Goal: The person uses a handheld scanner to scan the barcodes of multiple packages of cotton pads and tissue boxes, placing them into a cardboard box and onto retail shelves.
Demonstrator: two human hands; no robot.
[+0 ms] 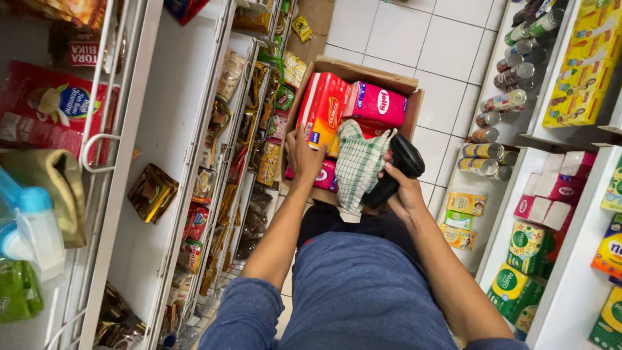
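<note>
From where I watch, the cardboard box [414, 87] is my landmark: it sits on the white tiled floor [395, 32] between two shelf racks, straight ahead of the person's knees, packed with soft packs in red and pink.

The risk I judge most likely is the green checked cloth [358, 165] slipping. It is draped over the near rim of the box and hangs down toward the person's lap, pinned only where the right hand [405, 188] presses against it; if that hand shifts, the cloth could slide off onto the floor. A second risk: the black handheld scanner [398, 170] sits at the near right corner of the box, and the cloth lies against its nose, so the cloth could cover its window or snag as it moves. Third, the orange and red pack [324, 110] stands tilted at the left side of the box; a one-handed pull could tip it against the pink pack [379, 104] beside it, or over the box wall toward the hanging sachets [259, 129] on the rack to the left of the box.

The left hand [304, 155] has its fingers spread and laid over the lower edge of the orange and red pack, touching it but not clearly closed around it. The right hand's fingers are curled tight around the scanner's grip.
</note>
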